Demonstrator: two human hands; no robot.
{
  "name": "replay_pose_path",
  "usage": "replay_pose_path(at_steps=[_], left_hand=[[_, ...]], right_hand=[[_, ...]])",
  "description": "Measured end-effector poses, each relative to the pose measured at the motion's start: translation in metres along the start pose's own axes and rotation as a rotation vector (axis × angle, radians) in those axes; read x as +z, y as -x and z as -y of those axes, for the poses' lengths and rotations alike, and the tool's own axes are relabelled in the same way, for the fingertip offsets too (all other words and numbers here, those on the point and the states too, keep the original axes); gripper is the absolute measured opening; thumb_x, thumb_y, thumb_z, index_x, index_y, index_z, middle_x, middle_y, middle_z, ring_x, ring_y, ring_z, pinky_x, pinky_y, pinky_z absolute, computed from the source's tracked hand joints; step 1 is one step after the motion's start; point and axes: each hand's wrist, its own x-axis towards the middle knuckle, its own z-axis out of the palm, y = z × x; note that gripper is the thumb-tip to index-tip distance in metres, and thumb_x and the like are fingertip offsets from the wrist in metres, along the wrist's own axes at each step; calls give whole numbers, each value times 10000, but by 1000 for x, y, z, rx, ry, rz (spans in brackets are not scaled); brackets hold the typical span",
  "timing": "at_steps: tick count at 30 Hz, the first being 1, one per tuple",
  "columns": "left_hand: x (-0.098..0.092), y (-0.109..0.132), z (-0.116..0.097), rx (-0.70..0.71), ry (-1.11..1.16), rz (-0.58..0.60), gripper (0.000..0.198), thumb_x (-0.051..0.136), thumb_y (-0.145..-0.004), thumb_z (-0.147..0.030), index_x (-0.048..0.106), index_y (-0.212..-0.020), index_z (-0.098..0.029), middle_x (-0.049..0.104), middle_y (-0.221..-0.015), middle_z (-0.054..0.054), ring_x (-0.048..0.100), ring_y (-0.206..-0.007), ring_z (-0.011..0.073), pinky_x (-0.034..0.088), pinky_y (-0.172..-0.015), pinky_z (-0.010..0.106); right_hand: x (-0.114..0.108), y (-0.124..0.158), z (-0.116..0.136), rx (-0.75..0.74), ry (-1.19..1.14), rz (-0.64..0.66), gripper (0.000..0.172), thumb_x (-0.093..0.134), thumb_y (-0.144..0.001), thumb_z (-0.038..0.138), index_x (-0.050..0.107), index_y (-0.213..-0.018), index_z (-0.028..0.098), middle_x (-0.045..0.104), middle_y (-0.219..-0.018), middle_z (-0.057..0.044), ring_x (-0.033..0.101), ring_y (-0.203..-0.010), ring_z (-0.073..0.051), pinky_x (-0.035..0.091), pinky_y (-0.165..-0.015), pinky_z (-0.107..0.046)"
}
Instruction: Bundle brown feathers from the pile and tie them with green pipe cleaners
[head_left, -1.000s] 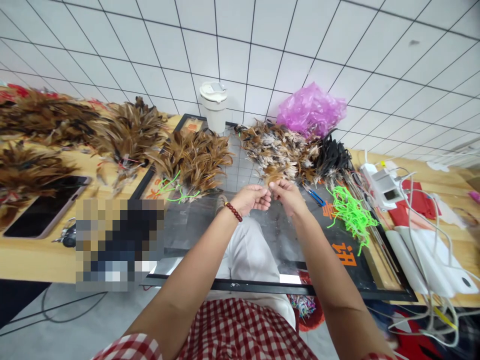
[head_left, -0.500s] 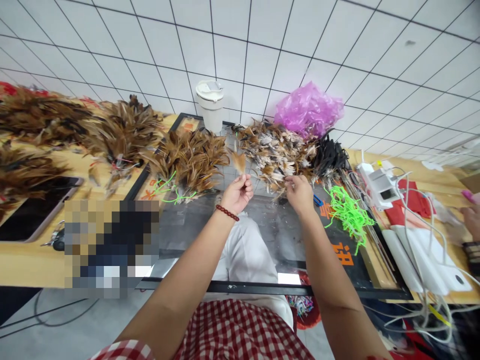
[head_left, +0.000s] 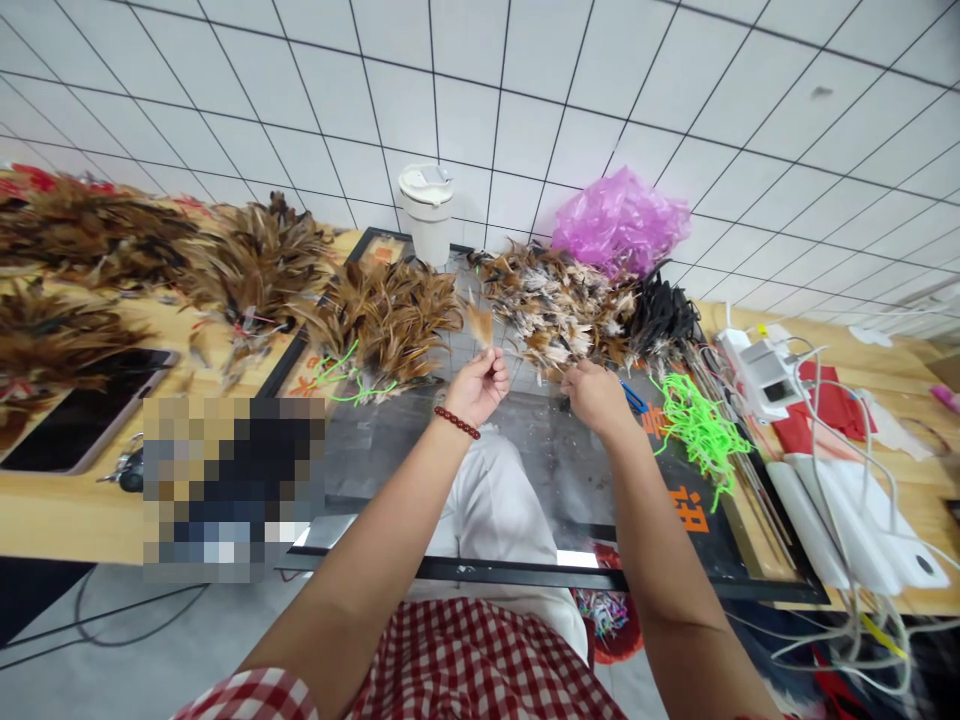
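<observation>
My left hand (head_left: 478, 385), with a red bead bracelet at the wrist, pinches the quill of a small tan feather (head_left: 480, 322) that stands upright above the glass sheet (head_left: 390, 450). My right hand (head_left: 592, 395) reaches into the near edge of the mottled brown-and-white feather pile (head_left: 559, 300), fingers curled among the feathers. What it grips there is hidden. A heap of brown feathers (head_left: 386, 320) lies just left of my left hand.
A white lidded cup (head_left: 427, 212) and a pink plastic bag (head_left: 621, 220) stand at the back. Black feathers (head_left: 664, 315), blue-handled scissors (head_left: 634, 397), neon green cords (head_left: 701, 430), thin sticks and a power strip (head_left: 761, 370) with cables lie right. More feather bundles and a phone (head_left: 82, 415) lie left.
My hands, together over the glass a second ago, have parted. The left lifted a tan feather upright; the right moved to the mottled pile. A person's hand at the right edge has gone.
</observation>
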Motion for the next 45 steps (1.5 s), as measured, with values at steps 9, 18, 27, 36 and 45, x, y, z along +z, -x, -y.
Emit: replay_pose_path(at_steps=[9,18,27,36,45], left_hand=[[2,-1,8,49,-130,2,79,614,-816,-177,603,-771,-113,521,-580,-19,499,-486,53,392,-460,156],[10,0,28,222,-388,-137,119,630,-807,-190,619,-755,-83,658,-686,60,636,-609,123,519,-669,286],[14,1,27,284,-310,-197,102,632,-804,-170,605,-734,-102,615,-658,14,553,-534,60,411,-542,197],[14,9,27,-88,-269,10,52,650,-786,-162,644,-810,-115,629,-679,27,591,-612,92,447,-598,216],[6,2,25,-66,-176,40,56,628,-811,-157,639,-840,-111,655,-724,35,613,-655,96,484,-655,225]], right_hand=[[32,-12,47,204,-1390,-267,217,643,-735,407,585,-778,202,565,-638,15,501,-574,-123,397,-563,-254],[38,-11,52,189,-1688,-181,235,745,-641,384,642,-746,201,558,-607,39,419,-519,-75,327,-492,-216],[39,-15,52,262,-1477,-598,258,657,-733,425,581,-841,202,666,-823,-31,593,-658,-133,519,-647,-291],[35,-5,55,-90,-878,-745,164,612,-810,360,707,-860,235,568,-971,-68,569,-946,-187,499,-835,-368],[39,-3,43,-256,-660,-656,219,549,-827,256,720,-965,255,551,-1024,-80,564,-888,-169,498,-800,-359]])
